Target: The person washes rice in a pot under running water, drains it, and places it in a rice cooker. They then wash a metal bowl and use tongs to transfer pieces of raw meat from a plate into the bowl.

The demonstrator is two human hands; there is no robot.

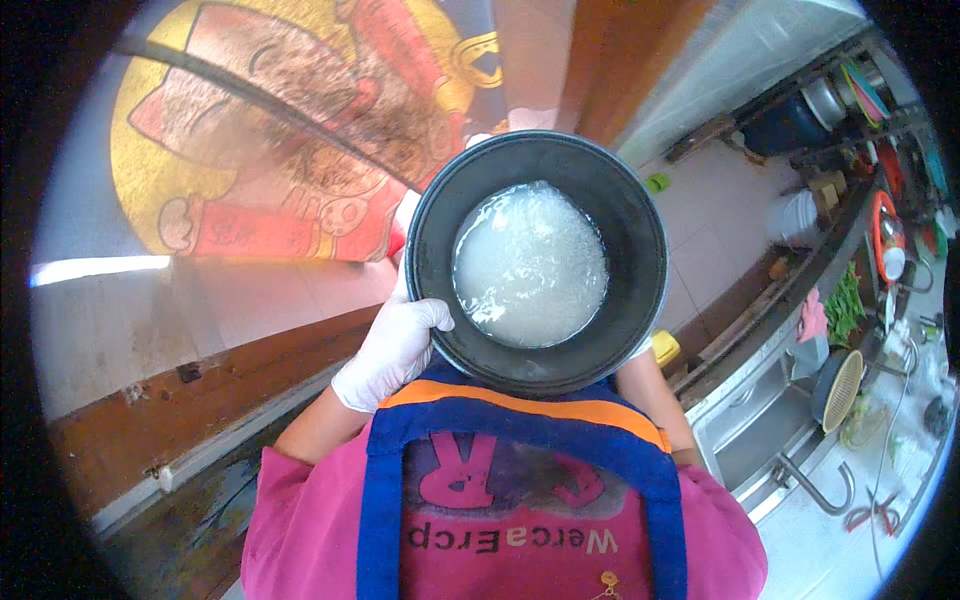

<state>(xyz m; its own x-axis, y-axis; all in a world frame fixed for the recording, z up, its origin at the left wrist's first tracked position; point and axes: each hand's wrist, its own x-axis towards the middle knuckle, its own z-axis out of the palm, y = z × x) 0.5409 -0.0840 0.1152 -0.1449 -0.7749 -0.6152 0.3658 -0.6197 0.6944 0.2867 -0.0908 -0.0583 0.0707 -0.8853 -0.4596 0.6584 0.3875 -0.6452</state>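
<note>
A round dark inner cooking pot (pixel 536 367) is held up close before my chest, its opening facing the camera. White rice grains in water (pixel 532 262) cover its bottom. My left hand (pixel 390 349), in a thin white glove, grips the pot's left rim with the thumb over the edge. The right forearm reaches beneath the pot's right side; only a sliver of my right hand (pixel 641 349), in a white glove, shows there, and its fingers are hidden by the pot.
At the right is a counter with a steel sink (pixel 765 427), a curved faucet (pixel 817 491), a beige strainer basket (pixel 842 391) and leafy greens (pixel 844 306). Beyond, pots stand near a shelf. A large panel with a printed cartoon figure (pixel 262 135) fills the upper left.
</note>
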